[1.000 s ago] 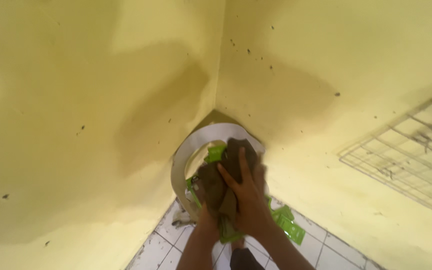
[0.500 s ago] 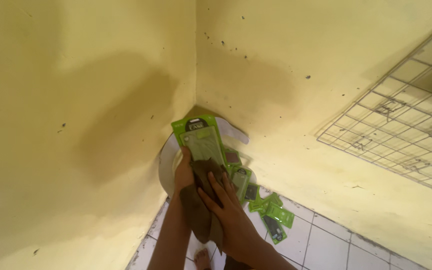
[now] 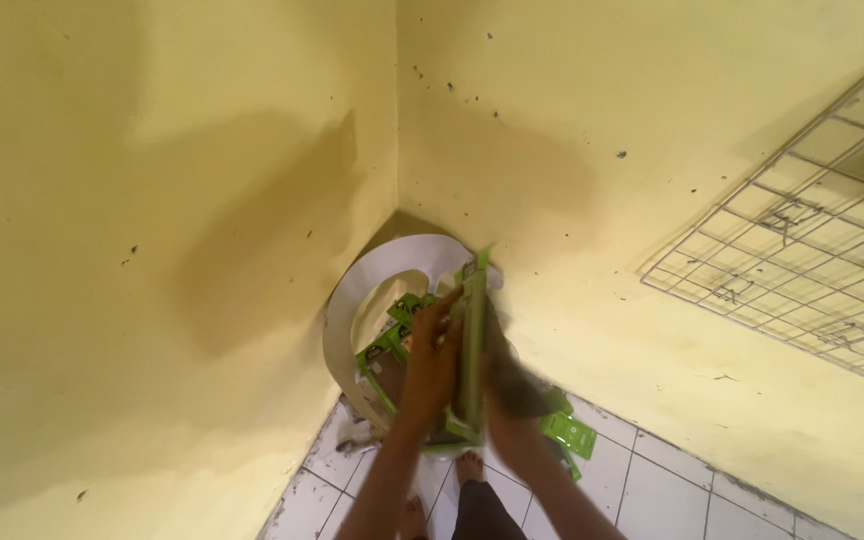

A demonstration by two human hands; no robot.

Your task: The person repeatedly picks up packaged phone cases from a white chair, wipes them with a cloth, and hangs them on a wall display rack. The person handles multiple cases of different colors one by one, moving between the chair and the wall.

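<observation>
Two hands hold a stack of flat green packets (image 3: 470, 345) edge-on, above the floor in the corner of a yellow-walled room. Left hand (image 3: 432, 365), fingers curled, grips the stack's near face; right hand (image 3: 512, 385), motion-blurred, presses against the opposite face, its finger posture indistinct. Behind the stack a white ring-shaped object (image 3: 372, 290) leans in the corner, with loose green packets (image 3: 570, 435) lying on the white tiled floor (image 3: 652, 500). At right, a wire grid panel (image 3: 802, 260) hangs on the wall.
</observation>
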